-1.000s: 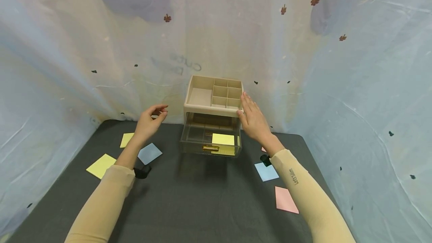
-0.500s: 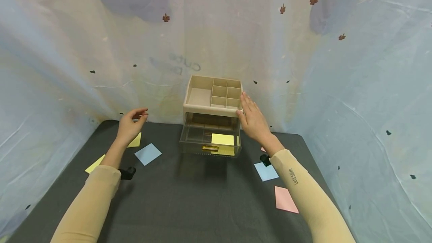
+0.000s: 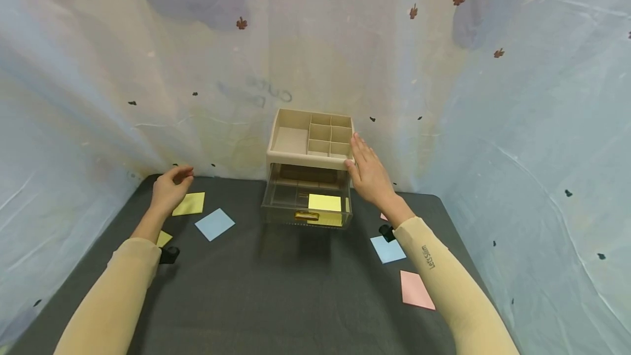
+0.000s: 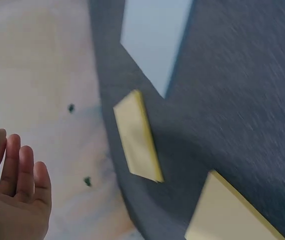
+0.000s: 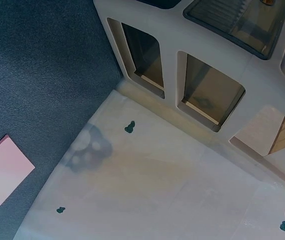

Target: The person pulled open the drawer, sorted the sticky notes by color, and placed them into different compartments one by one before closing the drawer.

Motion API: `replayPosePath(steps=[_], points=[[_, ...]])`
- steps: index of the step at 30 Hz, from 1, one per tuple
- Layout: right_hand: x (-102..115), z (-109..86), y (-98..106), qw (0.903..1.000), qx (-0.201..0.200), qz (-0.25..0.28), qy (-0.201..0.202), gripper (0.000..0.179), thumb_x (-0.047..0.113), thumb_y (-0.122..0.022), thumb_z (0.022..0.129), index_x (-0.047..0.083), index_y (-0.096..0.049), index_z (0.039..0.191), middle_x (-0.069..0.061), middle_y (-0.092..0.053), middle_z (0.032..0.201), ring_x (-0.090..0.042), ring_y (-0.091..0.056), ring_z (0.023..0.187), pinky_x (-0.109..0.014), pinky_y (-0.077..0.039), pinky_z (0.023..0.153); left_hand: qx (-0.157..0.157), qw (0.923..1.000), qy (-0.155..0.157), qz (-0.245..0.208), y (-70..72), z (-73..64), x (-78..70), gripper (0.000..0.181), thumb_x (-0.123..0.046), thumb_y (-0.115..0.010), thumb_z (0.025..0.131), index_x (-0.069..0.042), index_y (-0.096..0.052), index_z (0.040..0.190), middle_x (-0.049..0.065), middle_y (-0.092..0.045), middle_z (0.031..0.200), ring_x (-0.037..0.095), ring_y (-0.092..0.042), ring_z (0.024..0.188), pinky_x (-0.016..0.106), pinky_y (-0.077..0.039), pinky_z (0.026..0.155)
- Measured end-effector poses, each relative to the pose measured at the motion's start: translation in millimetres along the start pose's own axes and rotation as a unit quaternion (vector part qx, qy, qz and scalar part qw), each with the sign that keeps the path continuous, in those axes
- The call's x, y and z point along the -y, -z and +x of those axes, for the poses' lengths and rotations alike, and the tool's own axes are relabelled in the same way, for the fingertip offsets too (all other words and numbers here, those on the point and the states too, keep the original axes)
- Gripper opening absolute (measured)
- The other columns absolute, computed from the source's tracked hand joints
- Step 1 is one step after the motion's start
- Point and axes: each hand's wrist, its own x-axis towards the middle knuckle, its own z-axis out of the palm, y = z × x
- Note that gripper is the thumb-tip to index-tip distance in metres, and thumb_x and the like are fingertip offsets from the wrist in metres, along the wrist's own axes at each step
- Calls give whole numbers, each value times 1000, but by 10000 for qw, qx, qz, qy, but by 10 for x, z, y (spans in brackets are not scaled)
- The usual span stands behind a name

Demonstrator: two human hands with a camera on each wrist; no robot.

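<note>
Apparently fetching yellow pad (image 3: pixel 189 204): right hand (image 3: pixel 370 175) flat against organizer (image 3: pixel 291 141); left hand (image 3: pixel 168 190) loose, empty, near far-left corner of table (image 3: pixel 305 305); next probably needs pinch.

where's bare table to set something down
Bare: table in front of the open drawer, between left blue note and nearer pink note. Crowded: left edge, yellow notes near the left hand; right side, second blue note, sleeve.

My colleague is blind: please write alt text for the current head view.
A beige organizer stands on a dark table, its clear drawer open with yellow notes inside. A person's right hand is at the organizer's side; the left hand hovers near a yellow pad.
</note>
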Motion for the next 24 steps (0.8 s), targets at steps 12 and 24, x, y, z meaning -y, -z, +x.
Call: replayPosePath(steps=[12,24], points=[[42,3,38,9999,117,-64,-87,66,35,-36,114,0,-14,166,-12,-10,174,-37,-18,158,-53,-17,128,562,9957,381,631,66,80,372,46,-22,-50,111,2,-51,150,33,-54,144,54,-49,129,68,-45,100],[29,6,36,9997,211,-59,-126,68,43,-27,114,3,-12,167,-9,-7,175,-35,-16,159,-50,-13,130,1330,9822,398,1268,96,67,627,50,-19,-53,109,7,-46,151,40,-46,146,59,-51,123,70,-45,98]])
